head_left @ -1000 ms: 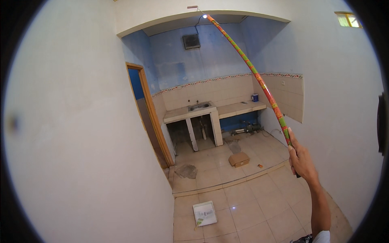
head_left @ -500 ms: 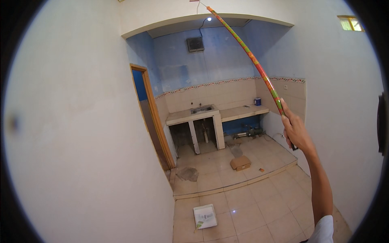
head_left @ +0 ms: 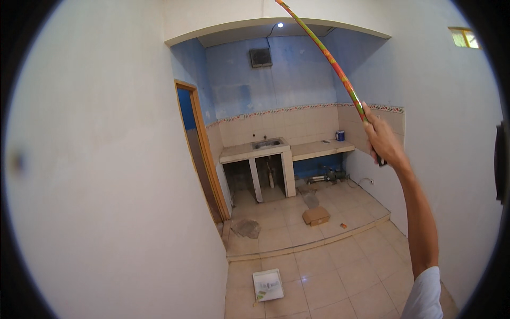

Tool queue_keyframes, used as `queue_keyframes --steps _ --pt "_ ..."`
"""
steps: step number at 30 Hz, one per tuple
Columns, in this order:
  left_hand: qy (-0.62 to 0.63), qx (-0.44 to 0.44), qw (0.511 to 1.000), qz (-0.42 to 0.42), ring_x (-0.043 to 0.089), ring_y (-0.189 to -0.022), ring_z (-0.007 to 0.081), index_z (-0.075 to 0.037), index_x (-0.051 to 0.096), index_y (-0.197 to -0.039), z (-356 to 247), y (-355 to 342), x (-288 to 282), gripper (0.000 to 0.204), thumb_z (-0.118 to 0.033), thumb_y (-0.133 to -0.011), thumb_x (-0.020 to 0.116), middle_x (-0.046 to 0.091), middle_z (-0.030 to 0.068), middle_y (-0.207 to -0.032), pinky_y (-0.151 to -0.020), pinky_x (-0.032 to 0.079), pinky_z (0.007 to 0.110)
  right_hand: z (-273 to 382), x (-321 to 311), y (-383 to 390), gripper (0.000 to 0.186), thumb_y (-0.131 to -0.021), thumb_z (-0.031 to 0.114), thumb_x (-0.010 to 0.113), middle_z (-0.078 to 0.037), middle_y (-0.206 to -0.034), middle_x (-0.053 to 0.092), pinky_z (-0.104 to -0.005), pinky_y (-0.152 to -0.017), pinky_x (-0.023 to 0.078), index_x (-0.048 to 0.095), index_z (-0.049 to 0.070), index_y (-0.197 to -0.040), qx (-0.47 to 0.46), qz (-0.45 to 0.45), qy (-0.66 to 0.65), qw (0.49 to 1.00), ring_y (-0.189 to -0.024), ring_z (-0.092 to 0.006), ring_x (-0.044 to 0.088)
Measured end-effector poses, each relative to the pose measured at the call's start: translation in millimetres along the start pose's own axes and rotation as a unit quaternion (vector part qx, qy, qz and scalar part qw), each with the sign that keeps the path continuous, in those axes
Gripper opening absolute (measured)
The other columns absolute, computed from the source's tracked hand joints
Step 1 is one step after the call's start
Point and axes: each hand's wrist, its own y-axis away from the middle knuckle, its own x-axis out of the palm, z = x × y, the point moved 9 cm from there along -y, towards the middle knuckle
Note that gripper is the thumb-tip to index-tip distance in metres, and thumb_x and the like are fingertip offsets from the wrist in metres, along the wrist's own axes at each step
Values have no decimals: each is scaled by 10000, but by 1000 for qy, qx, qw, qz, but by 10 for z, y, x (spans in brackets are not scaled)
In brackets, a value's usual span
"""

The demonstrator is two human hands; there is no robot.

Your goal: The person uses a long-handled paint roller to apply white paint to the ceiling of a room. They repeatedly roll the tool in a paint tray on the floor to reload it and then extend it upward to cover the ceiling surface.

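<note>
My right hand (head_left: 384, 138) is closed round the lower part of a long paint roller pole (head_left: 336, 66) patterned in red, green and orange. A short black end of the pole shows below my fist. The pole slants up and to the left, and its far end runs out of the top of the picture, so the roller head is hidden. Behind its tip is the pale wall (head_left: 223, 18) above the wide opening. My left hand is out of view. On the tiled floor below lies a white paint tray (head_left: 269, 273) with some white and greenish matter in it.
A raised step (head_left: 313, 244) crosses the floor, with a cardboard box (head_left: 316, 216) on it. Beyond are a tiled counter with a sink (head_left: 268, 143), a blue can (head_left: 340, 135) and a pump (head_left: 333, 175). An orange door frame (head_left: 201, 143) stands left; plain walls flank me.
My right hand has risen with the pole, whose tip has gone past the top edge. The thin rod and reddish piece at its end were visible before. The view has shifted slightly.
</note>
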Motion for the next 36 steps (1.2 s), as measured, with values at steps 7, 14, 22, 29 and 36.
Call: queue_keyframes --steps 7,14,22,29,36 --pt "-3 -9 1000 4 689 -884 217 -207 407 -1473 -30 14 13 642 -307 -896 670 682 52 -1059 -691 558 395 -518 346 926 578 -1046 123 386 -83 -627 474 -375 -442 449 237 140 -1604 77 31 -14 996 -429 -161 466" --pt "-9 -20 1000 6 691 -875 216 -208 416 -1466 -4 21 -25 629 -317 -899 664 685 51 -1049 -683 557 393 -1000 422 1649 619 -1026 89 415 -111 -645 461 -351 -544 434 222 144 -1611 114 39 20 993 -518 -189 450" --pt "-24 -26 999 4 693 -865 214 -208 426 -1459 -24 -68 -75 615 -328 -901 657 689 51 -1037 -675 555 390 -1275 427 1985 656 -1014 87 448 -104 -673 431 -332 -595 418 226 229 -1615 97 7 36 995 -586 -178 426" --pt "-31 -22 999 -14 694 -870 208 -217 432 -1454 -79 -90 -64 604 -358 -908 648 687 45 -1034 -678 553 384 -1240 144 1584 621 -1031 129 419 -45 -646 436 -332 -522 433 247 270 -1611 156 6 -7 988 -543 -136 445" --pt "22 -11 1000 14 689 -907 200 -241 456 -1427 -48 -108 8 543 -442 -945 609 677 32 -1068 -694 551 385 -857 -142 461 592 -1042 192 398 -29 -648 423 -328 -459 459 246 284 -1607 86 4 3 996 -489 -132 437"
